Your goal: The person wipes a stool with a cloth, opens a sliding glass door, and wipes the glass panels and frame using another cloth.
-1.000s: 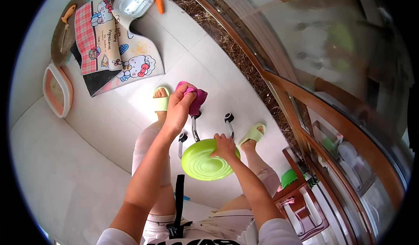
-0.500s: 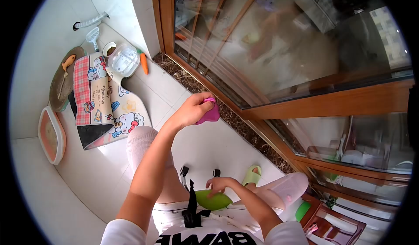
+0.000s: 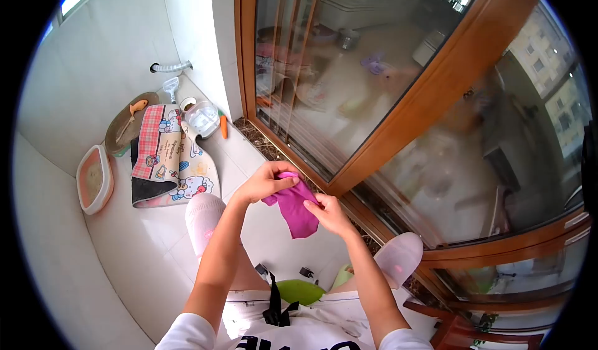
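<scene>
Since the earlier frame, your right hand (image 3: pixel 333 216) has moved farther out, toward your left hand (image 3: pixel 265 183). To your right stands the wood-framed glass door (image 3: pixel 423 97); the folded mat (image 3: pixel 163 144) lies far left, the green seat (image 3: pixel 300 292) near, between your legs. The magenta cloth (image 3: pixel 297 210) hangs between your hands, long axis slanting from far left to near right; your left pinches its far-left edge, your right its right edge
</scene>
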Demonstrator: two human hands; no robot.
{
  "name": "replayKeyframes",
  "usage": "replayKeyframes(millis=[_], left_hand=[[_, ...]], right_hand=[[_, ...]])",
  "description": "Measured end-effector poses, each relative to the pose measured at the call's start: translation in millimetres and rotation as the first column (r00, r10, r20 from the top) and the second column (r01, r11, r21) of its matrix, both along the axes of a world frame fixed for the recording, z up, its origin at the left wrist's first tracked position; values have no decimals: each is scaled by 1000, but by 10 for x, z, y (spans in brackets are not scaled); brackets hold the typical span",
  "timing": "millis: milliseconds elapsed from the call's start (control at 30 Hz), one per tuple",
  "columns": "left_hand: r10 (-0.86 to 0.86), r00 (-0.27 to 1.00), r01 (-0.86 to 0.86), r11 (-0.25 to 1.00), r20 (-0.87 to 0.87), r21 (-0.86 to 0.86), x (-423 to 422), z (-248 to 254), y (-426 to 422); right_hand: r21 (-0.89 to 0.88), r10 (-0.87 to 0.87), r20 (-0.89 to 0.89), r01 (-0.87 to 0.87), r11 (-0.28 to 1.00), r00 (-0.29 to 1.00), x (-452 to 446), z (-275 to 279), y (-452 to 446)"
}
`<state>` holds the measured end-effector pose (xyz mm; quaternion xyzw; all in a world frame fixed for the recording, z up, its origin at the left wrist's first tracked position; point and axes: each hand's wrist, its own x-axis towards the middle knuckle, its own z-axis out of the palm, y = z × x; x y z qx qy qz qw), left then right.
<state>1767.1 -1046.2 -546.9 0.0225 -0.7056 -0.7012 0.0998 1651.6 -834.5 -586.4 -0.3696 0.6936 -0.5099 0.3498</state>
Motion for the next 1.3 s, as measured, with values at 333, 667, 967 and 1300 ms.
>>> replayKeyframes(millis=[333, 667, 967, 1300], left_hand=[[585, 811, -584, 804, 28, 111, 184, -1, 946], [266, 959, -274, 959, -101, -69, 721, 603, 1645], [210, 968, -249, 786, 134, 566, 491, 628, 1354], [740, 669, -579, 456, 73, 676, -511, 848, 467]], right_hand=[[-220, -27, -119, 0, 975, 993, 97, 1050, 645], [-76, 239, -409, -294, 953, 880, 375, 1561, 547], [-119, -1, -340, -42, 992, 940, -24, 1407, 74], [-373, -285, -302, 162, 913, 910, -757, 1069, -447]])
